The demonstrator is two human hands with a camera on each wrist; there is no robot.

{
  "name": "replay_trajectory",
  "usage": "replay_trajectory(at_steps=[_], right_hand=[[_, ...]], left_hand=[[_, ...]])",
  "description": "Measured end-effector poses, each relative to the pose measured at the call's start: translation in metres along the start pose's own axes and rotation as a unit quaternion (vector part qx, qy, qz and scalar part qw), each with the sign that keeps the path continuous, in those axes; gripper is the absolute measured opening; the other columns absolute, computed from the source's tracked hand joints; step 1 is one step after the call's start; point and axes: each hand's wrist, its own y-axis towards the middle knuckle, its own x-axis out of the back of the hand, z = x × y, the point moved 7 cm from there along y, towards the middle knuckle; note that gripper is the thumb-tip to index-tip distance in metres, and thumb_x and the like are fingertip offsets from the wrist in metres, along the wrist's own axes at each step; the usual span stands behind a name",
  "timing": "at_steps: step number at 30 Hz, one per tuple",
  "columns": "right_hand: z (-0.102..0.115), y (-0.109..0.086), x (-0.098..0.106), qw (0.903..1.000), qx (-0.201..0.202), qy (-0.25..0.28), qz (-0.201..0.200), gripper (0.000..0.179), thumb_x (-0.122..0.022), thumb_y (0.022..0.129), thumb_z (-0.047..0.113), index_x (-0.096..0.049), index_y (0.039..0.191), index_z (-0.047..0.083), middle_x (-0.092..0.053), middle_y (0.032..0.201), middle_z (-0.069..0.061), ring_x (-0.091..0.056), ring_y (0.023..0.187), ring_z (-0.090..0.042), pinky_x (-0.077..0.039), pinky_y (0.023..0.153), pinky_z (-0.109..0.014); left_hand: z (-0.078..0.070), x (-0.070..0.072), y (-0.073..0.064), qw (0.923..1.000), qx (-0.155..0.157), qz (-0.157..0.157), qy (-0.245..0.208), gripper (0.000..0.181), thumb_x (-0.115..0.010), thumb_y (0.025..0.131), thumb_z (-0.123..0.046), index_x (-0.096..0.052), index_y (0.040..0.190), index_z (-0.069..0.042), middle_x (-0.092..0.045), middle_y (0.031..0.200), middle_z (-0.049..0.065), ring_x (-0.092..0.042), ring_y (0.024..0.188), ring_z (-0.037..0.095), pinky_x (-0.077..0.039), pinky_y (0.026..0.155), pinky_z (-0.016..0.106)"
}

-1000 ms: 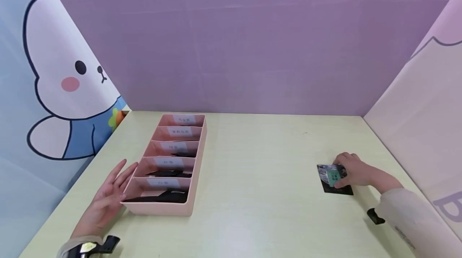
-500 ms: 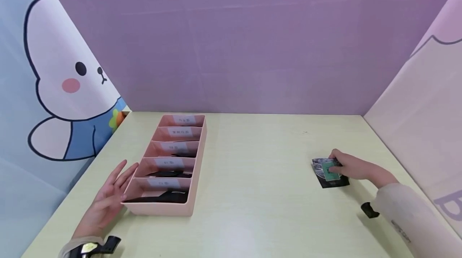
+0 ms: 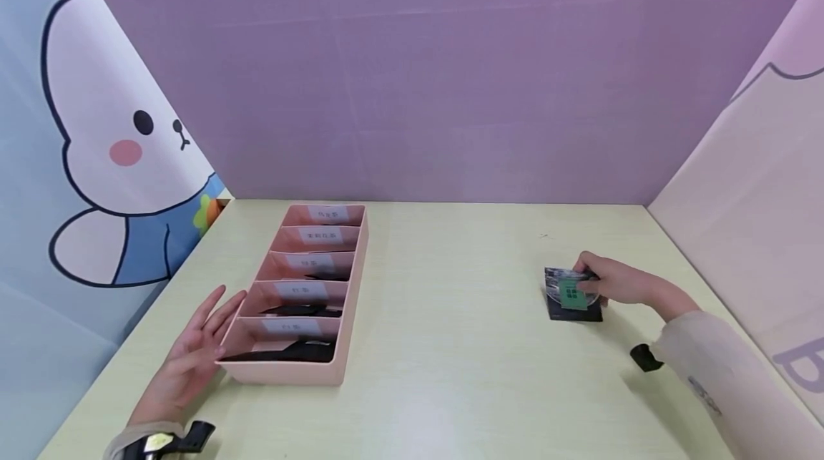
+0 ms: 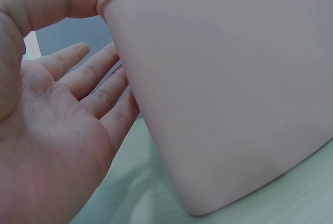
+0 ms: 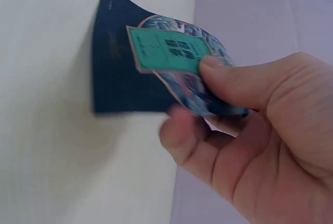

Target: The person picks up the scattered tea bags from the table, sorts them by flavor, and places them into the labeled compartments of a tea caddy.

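My right hand (image 3: 614,280) pinches a dark tea bag sachet (image 3: 558,308) with a green label, between thumb and fingers at its right edge. The sachet is off the table and bends slightly; in the right wrist view my thumb presses on the green label (image 5: 161,49). On the left stands a long pink divided box (image 3: 350,317). Beside its near left corner, my left hand (image 3: 187,363) touches it with loosely straight fingers. In the left wrist view the thumb lies at the rim of the pink wall (image 4: 218,88) and the fingertips meet its side.
Several compartments run front to back in the box, each with a white paper label (image 3: 292,326) in Chinese characters. Black sachets (image 3: 302,351) show in the nearer ones. A purple backdrop (image 3: 438,88) closes off the far table edge, with printed side panels left and right.
My right hand has lifted the sachet from the table and carried it left and a little away from me. The left hand and the box have stayed in place.
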Motion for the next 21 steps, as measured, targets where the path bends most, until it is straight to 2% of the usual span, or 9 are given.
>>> replay_trajectory(at_steps=[4, 8, 11, 15, 21], right_hand=[[0.008, 0.006, 0.0, 0.9992, 0.001, 0.038, 0.011, 0.009, -0.047, 0.098, -0.009, -0.044, 0.106, -0.005, -0.059, 0.106, -0.02, -0.062, 0.083, -0.025, -0.057, 0.064, -0.04], [0.018, 0.013, 0.002, 0.9993, 0.018, 0.032, 0.007, 0.012, -0.047, 0.096, -0.012, -0.047, 0.107, -0.007, -0.06, 0.112, -0.025, -0.066, 0.09, -0.028, -0.058, 0.068, -0.038], [0.028, 0.018, 0.004, 0.9991, 0.031, 0.028, -0.005, 0.015, -0.05, 0.095, -0.013, -0.048, 0.109, -0.008, -0.06, 0.112, -0.026, -0.067, 0.092, -0.029, -0.058, 0.07, -0.037], [0.039, 0.024, 0.008, 0.9981, 0.045, 0.033, -0.029, 0.017, -0.054, 0.093, -0.014, -0.049, 0.108, -0.008, -0.061, 0.109, -0.025, -0.068, 0.091, -0.03, -0.059, 0.071, -0.038], [0.057, 0.032, 0.018, 0.992, 0.094, 0.049, -0.069, 0.016, -0.06, 0.092, -0.01, -0.054, 0.105, -0.006, -0.061, 0.095, -0.018, -0.07, 0.08, -0.021, -0.059, 0.068, -0.037]], left_hand=[[0.0, -0.002, 0.0, 0.9999, -0.002, 0.013, -0.003, 0.084, -0.013, 0.088, 0.023, 0.0, 0.161, -0.016, -0.03, 0.162, 0.002, -0.025, 0.147, 0.008, -0.047, 0.087, 0.018], [0.0, -0.001, 0.0, 0.9999, 0.001, 0.015, 0.001, 0.083, -0.015, 0.09, 0.022, 0.0, 0.161, -0.017, -0.028, 0.162, 0.001, -0.025, 0.147, 0.008, -0.04, 0.1, 0.021], [-0.001, 0.0, 0.0, 0.9999, 0.003, 0.014, 0.005, 0.082, -0.015, 0.089, 0.021, 0.004, 0.161, -0.016, -0.028, 0.162, 0.001, -0.025, 0.147, 0.009, -0.037, 0.105, 0.023], [0.0, 0.0, -0.001, 0.9999, 0.005, 0.011, 0.005, 0.084, -0.013, 0.088, 0.022, 0.002, 0.161, -0.017, -0.028, 0.162, 0.001, -0.025, 0.147, 0.009, -0.038, 0.103, 0.023], [0.0, -0.001, -0.001, 0.9999, 0.006, 0.014, 0.002, 0.085, -0.013, 0.087, 0.022, 0.001, 0.161, -0.017, -0.028, 0.162, 0.001, -0.025, 0.147, 0.009, -0.035, 0.105, 0.023]])
